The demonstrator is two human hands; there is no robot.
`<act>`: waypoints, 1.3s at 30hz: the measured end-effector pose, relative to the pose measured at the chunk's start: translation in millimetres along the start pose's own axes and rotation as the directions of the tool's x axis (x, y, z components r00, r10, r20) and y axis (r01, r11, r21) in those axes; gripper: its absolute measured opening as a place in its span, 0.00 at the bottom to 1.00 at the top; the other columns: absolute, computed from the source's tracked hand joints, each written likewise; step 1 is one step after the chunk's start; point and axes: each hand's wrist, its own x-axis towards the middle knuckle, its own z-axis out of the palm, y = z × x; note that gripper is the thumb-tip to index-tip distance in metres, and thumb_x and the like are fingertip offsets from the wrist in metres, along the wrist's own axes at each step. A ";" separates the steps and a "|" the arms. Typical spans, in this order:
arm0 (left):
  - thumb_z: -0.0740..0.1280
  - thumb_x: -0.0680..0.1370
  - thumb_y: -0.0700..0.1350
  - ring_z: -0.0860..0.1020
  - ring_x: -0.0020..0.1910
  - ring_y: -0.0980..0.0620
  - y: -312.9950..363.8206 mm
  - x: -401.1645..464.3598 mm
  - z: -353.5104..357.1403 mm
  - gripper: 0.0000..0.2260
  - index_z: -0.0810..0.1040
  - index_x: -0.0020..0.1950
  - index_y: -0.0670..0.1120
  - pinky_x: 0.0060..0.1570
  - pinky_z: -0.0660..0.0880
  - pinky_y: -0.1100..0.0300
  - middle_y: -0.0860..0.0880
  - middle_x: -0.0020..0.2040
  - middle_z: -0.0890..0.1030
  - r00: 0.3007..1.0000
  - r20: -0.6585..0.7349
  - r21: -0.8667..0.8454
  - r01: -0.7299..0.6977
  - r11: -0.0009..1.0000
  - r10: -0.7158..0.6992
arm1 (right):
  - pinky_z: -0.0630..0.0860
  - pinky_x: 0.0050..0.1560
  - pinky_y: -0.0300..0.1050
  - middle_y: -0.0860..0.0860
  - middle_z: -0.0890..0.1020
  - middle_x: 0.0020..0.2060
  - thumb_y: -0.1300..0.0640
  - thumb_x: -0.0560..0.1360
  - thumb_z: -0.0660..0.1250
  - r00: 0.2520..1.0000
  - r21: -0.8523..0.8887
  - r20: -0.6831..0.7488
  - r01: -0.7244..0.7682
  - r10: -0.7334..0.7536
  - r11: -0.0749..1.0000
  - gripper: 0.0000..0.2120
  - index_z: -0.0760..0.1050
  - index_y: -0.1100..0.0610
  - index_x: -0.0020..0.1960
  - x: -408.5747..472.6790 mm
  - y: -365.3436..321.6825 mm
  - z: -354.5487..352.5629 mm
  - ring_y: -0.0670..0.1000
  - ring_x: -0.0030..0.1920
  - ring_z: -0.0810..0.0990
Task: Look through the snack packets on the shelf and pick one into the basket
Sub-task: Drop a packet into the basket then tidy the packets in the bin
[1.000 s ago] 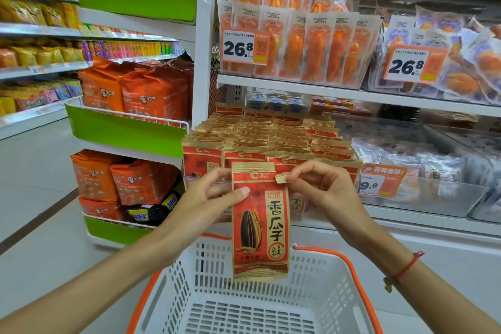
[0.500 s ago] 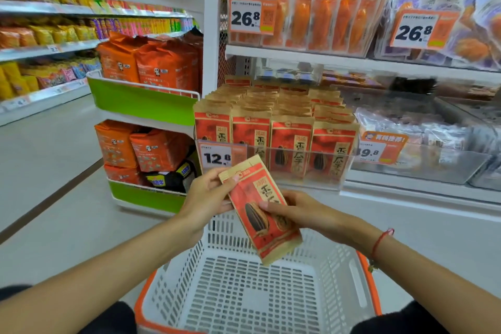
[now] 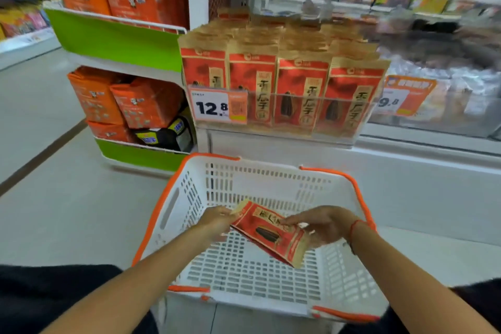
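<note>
While the white basket (image 3: 173, 206) is filling the lower centre of the frame, the red packet (image 3: 271, 234) is hanging inside its walls, long axis slanting from upper left to lower right. Both hands are pinching it, left hand (image 3: 217, 221) gripping the upper-left end, right hand (image 3: 322, 224) the top edge, so releasing looks like the next step.

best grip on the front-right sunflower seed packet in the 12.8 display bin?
Pinch the flat kraft top seal of the front-right packet, coming from above. It stands upright, its lower half sits behind the clear bin front, and neighbouring packets press its left side, so only the top edge looks free. Lift straight up. Both hands are busy with the packet over the basket.
</note>
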 end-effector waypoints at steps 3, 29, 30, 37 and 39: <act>0.69 0.78 0.45 0.75 0.47 0.46 -21.3 26.9 -3.5 0.09 0.77 0.54 0.41 0.47 0.72 0.56 0.43 0.49 0.77 0.999 0.006 0.139 0.052 0.989 -0.053 | 0.81 0.34 0.44 0.57 0.81 0.41 0.55 0.74 0.72 0.998 0.072 -0.007 -0.054 0.055 0.996 0.12 0.77 0.61 0.53 40.1 17.0 10.7 0.51 0.32 0.82; 0.63 0.79 0.42 0.80 0.54 0.48 -40.5 111.9 11.8 0.10 0.78 0.59 0.48 0.57 0.76 0.53 0.48 0.60 0.80 0.997 -0.034 0.251 -0.053 0.966 0.063 | 0.80 0.51 0.45 0.60 0.84 0.47 0.60 0.79 0.65 0.922 -0.362 -0.245 0.201 -0.300 0.911 0.09 0.81 0.62 0.54 131.2 5.3 27.9 0.50 0.38 0.80; 0.62 0.79 0.43 0.80 0.55 0.48 -29.6 104.6 9.3 0.10 0.79 0.59 0.50 0.59 0.76 0.51 0.48 0.62 0.79 0.994 -0.018 0.318 -0.096 0.943 0.108 | 0.80 0.53 0.46 0.60 0.84 0.48 0.59 0.79 0.65 0.917 -0.398 -0.226 0.222 -0.329 0.890 0.10 0.81 0.63 0.54 120.7 0.6 25.7 0.49 0.38 0.80; 0.60 0.81 0.45 0.79 0.55 0.49 67.8 30.9 -4.2 0.10 0.78 0.58 0.54 0.51 0.76 0.55 0.51 0.60 0.79 0.915 0.170 0.582 -0.394 0.712 0.367 | 0.80 0.53 0.44 0.60 0.82 0.52 0.63 0.79 0.64 0.879 -0.550 -0.065 0.363 -0.473 0.752 0.09 0.79 0.64 0.56 15.7 -44.7 -5.6 0.59 0.52 0.83; 0.61 0.82 0.45 0.79 0.56 0.47 99.9 5.0 -7.6 0.10 0.79 0.59 0.52 0.52 0.76 0.52 0.51 0.61 0.79 0.877 0.269 0.625 -0.473 0.621 0.397 | 0.79 0.48 0.39 0.58 0.82 0.53 0.57 0.80 0.65 0.869 -0.598 -0.034 0.378 -0.494 0.706 0.12 0.80 0.63 0.57 -23.5 -58.7 -15.3 0.55 0.51 0.82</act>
